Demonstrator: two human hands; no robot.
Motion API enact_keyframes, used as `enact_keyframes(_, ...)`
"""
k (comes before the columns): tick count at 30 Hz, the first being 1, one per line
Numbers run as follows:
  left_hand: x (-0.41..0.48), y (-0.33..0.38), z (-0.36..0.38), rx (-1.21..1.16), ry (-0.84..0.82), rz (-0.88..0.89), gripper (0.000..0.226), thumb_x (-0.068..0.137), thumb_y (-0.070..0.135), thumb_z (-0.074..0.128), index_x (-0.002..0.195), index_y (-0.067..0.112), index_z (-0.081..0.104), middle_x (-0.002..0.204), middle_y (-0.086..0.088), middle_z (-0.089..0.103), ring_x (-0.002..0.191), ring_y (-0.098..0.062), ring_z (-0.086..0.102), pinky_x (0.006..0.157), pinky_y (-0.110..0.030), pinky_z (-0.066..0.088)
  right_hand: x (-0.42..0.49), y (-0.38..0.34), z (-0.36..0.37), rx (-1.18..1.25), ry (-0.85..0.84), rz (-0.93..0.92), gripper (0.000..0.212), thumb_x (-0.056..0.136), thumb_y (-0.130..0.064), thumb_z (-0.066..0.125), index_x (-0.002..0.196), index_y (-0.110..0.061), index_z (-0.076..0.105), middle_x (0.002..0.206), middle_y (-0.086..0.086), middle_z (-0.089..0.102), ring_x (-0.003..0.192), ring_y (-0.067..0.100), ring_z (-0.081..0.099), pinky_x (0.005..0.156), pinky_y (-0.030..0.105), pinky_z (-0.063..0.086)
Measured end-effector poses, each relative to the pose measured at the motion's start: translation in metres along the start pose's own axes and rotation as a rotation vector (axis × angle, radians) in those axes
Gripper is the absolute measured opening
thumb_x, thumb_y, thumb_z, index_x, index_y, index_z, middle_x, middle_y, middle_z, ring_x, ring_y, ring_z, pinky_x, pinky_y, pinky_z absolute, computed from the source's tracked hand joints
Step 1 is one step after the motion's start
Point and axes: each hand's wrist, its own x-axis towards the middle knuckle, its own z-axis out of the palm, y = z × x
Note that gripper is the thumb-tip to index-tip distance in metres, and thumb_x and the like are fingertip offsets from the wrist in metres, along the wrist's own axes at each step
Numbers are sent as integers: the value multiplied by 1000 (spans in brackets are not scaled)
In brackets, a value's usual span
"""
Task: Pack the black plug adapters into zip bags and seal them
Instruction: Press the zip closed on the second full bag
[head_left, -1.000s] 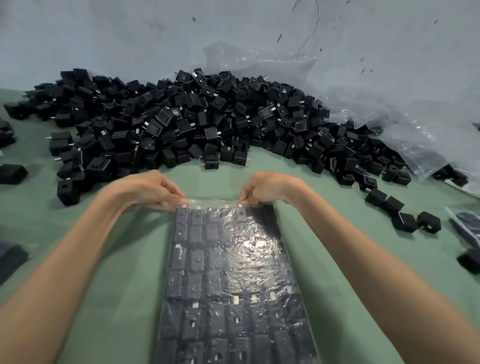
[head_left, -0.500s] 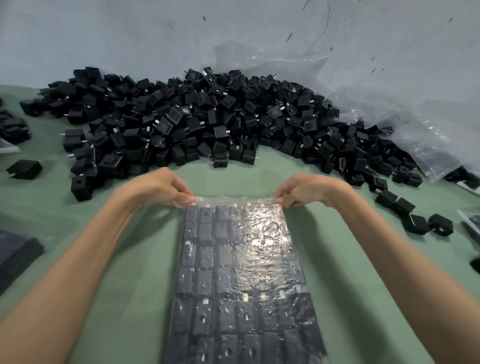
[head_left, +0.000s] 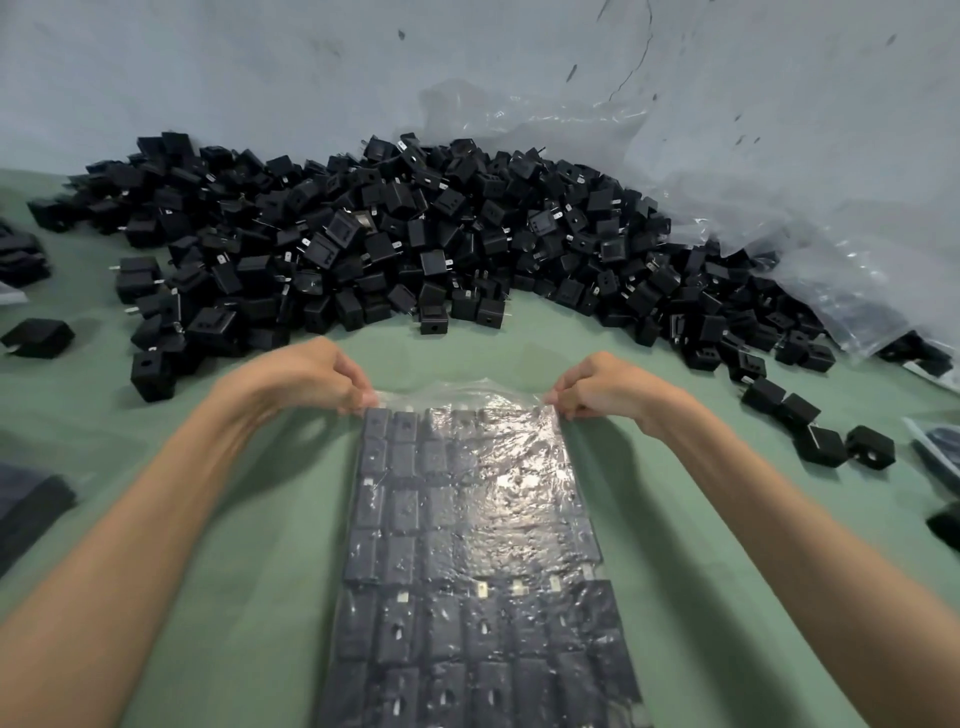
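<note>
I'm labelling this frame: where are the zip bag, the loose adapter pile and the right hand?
zip bag (head_left: 467, 519), head view, on its glossy top film.
loose adapter pile (head_left: 395, 244), head view, middle of the heap.
right hand (head_left: 602, 388), head view, back of the hand.

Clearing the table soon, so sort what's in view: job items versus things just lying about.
Job: filled zip bag, pinched at its top corners by left hand and right hand; pile of loose black adapters.
Lying about: crumpled clear plastic sheeting; dark flat stack, left edge.
</note>
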Motion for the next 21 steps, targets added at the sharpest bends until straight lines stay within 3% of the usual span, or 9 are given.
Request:
enact_keyframes(4, -3, -3, -4, -124, -43, -9, 14, 77, 41, 76, 77, 27, 78, 71, 9, 71, 84, -12, 64, 88, -29, 46, -5, -6, -7, 114, -136, 40, 19, 83, -31, 71, 90, -13, 72, 70, -7, 65, 65, 2, 59, 56, 8, 48)
enact_keyframes(7, 2, 3, 3, -55, -9, -2, 11, 80, 38, 75, 79, 28, 78, 78, 11, 71, 88, -10, 62, 90, -30, 45, 0, -14, -3, 84, -101, 86, 11, 88, -13, 66, 94, -6, 71, 65, -7, 66, 61, 2, 55, 56, 9, 49)
enact_keyframes(9, 5, 4, 7, 7, 29, -15, 10, 83, 34, 73, 82, 25, 78, 90, 4, 72, 95, -14, 61, 92, -30, 45, 2, -17, -1, 52, -82, 112, 17, 88, -2, 58, 100, 2, 69, 78, -3, 74, 69, 7, 56, 63, 13, 48)
enact_keyframes(12, 10, 5, 10, 27, 42, -49, 11, 86, 27, 70, 76, 23, 74, 91, 2, 69, 96, -17, 59, 91, -30, 44, 4, -19, 2, 28, -66, 120, 23, 83, 6, 50, 98, 7, 67, 117, 19, 65, 78, 16, 47, 68, 21, 45)
enact_keyframes(14, 13, 8, 13, 70, 48, -61, 18, 87, 26, 69, 70, 27, 68, 81, 7, 65, 87, -14, 57, 83, -26, 41, 4, -21, 2, 27, -61, 117, 22, 82, 8, 49, 92, 2, 68, 120, 21, 63, 81, 17, 47, 85, 28, 53)
enact_keyframes(16, 15, 8, 14, 114, 50, -62, 18, 87, 28, 68, 69, 28, 67, 74, 13, 61, 76, -7, 54, 77, -24, 38, 5, -22, 0, -1, -86, 101, 22, 81, 7, 51, 85, -5, 69, 119, 21, 63, 84, 15, 49, 95, 29, 50)
enact_keyframes(19, 14, 2, 9, -4, 45, -38, 18, 82, 32, 74, 65, 26, 72, 65, 13, 63, 72, -5, 55, 66, -24, 40, 7, -22, -8, -14, -153, 68, 13, 86, -2, 59, 87, -5, 72, 101, 3, 71, 83, 7, 60, 69, 9, 52)
enact_keyframes(20, 13, 0, 7, -63, 36, -29, 18, 80, 34, 75, 65, 25, 73, 61, 15, 64, 72, -6, 57, 64, -23, 41, 6, -23, -9, -6, -183, 54, 16, 87, -12, 64, 96, -1, 71, 100, -1, 71, 86, 5, 61, 67, 8, 50)
enact_keyframes(21, 11, 0, 6, -108, 19, -20, 18, 79, 38, 76, 66, 26, 74, 59, 16, 63, 72, -7, 58, 64, -22, 41, 6, -24, -9, -5, -204, 42, 33, 86, -26, 68, 105, 2, 69, 101, -1, 70, 90, 4, 61, 69, 10, 49)
